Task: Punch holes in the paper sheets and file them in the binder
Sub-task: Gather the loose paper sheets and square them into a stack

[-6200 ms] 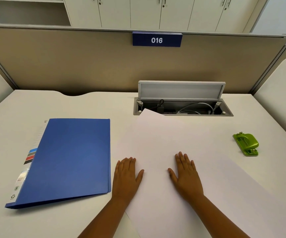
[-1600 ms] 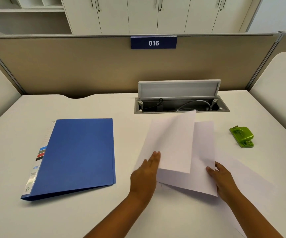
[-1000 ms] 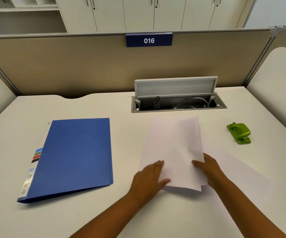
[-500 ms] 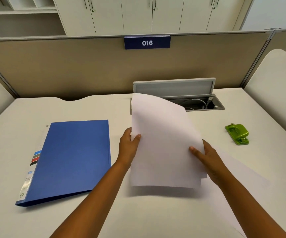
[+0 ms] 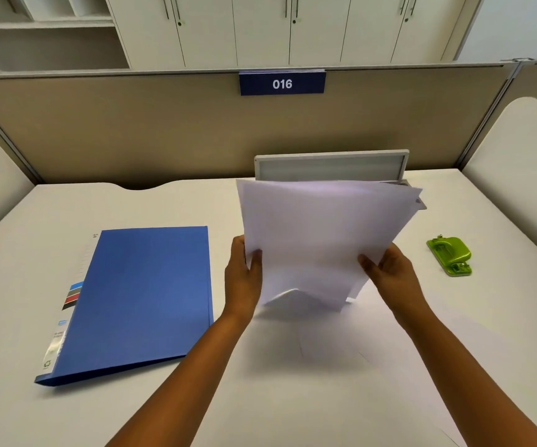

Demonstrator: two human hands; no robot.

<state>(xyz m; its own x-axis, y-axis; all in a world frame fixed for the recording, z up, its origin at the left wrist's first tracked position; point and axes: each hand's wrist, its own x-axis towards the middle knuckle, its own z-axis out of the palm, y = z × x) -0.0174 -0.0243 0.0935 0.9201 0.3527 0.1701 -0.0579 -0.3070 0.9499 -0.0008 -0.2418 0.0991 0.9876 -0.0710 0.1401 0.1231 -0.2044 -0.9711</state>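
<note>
I hold a small stack of white paper sheets [image 5: 318, 240] upright above the middle of the desk, its lower edge near the desktop. My left hand [image 5: 243, 279] grips the stack's left edge, thumb in front. My right hand [image 5: 393, 272] grips the right edge, thumb in front as well. The sheets are fanned a little at the top right. A closed blue binder [image 5: 138, 298] lies flat to the left. A green hole punch [image 5: 451, 258] sits on the desk to the right, apart from both hands. One more white sheet [image 5: 406, 366] lies flat under my right forearm.
A cable tray with a raised grey lid [image 5: 331, 166] sits behind the paper, partly hidden by it. A beige partition with a "016" sign [image 5: 281, 83] bounds the white desk [image 5: 131, 204] at the back. Curved side panels stand left and right.
Earlier the sheets lay flat under my hands. I gathered them, lifted them, and now the stack stands more upright, with both hands shifted to its side edges.
</note>
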